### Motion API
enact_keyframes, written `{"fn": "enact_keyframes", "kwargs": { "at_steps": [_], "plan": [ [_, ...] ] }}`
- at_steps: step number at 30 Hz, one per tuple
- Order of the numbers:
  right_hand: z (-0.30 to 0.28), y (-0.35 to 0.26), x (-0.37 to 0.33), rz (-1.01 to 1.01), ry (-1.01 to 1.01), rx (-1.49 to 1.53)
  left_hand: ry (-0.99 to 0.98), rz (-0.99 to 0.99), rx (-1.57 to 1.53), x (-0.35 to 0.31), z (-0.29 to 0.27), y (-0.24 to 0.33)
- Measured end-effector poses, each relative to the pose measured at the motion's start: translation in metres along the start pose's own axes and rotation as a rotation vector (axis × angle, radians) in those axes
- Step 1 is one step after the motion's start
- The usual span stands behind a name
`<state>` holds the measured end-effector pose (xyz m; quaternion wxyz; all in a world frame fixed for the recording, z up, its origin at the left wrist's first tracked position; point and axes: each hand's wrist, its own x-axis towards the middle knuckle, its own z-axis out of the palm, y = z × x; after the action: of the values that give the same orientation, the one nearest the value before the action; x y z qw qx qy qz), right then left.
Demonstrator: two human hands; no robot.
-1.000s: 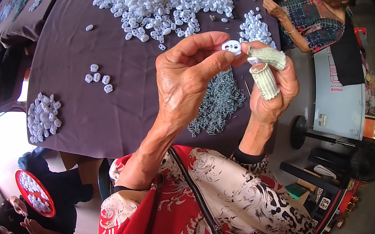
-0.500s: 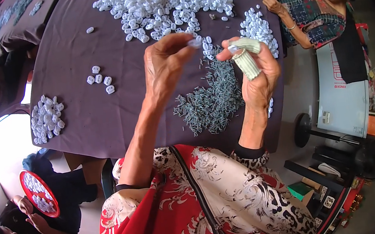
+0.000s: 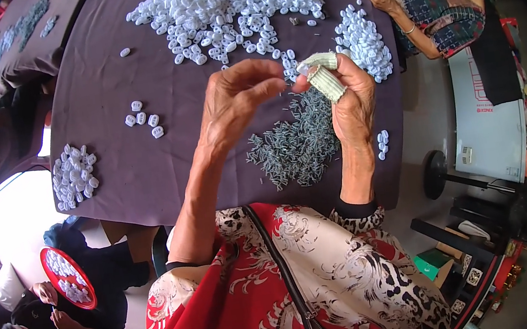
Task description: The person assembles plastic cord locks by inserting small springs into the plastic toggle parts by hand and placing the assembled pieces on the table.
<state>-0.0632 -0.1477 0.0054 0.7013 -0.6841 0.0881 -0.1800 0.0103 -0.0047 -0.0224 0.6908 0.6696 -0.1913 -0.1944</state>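
My left hand (image 3: pixel 238 98) is over the middle of the table, thumb and fingertips brought together in a pinch; what they hold is too small to make out. Facing it, my right hand (image 3: pixel 353 99) wears pale ribbed finger covers (image 3: pixel 327 83) on two fingers. It is closed around a small white plastic piece (image 3: pixel 303 67), mostly hidden at the fingertips. Below both hands spreads a pile of short, thin grey pieces (image 3: pixel 294 144). Beyond them lies a large heap of white oval plastic pieces (image 3: pixel 222 3), some showing holes.
A brown cloth covers the table (image 3: pixel 164 167). Smaller white groups lie at the left edge (image 3: pixel 75 177), left of centre (image 3: pixel 154 120) and at the right (image 3: pixel 362 45). One person (image 3: pixel 436 8) works at the right; another, lower left, has a red tray (image 3: pixel 88 301) of white pieces.
The white piece seen in my left fingertips no longer shows there. My right hand has moved left, closer to the left hand. The view has shifted slightly.
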Motion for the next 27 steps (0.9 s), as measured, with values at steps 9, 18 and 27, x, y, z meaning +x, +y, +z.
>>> {"fn": "enact_keyframes", "kwargs": {
  "at_steps": [9, 18, 27],
  "plan": [
    [0.002, -0.024, -0.005, -0.027, -0.066, -0.240, -0.045, -0.069, -0.599, -0.010, 0.018, 0.020],
    [0.000, -0.033, -0.001, -0.140, -0.070, -0.340, -0.017, -0.123, -0.651, -0.014, 0.019, 0.026],
    [0.005, -0.028, 0.016, -0.266, -0.223, -0.479, 0.054, -0.013, -0.614, -0.010, 0.012, 0.025]
  ]
}}
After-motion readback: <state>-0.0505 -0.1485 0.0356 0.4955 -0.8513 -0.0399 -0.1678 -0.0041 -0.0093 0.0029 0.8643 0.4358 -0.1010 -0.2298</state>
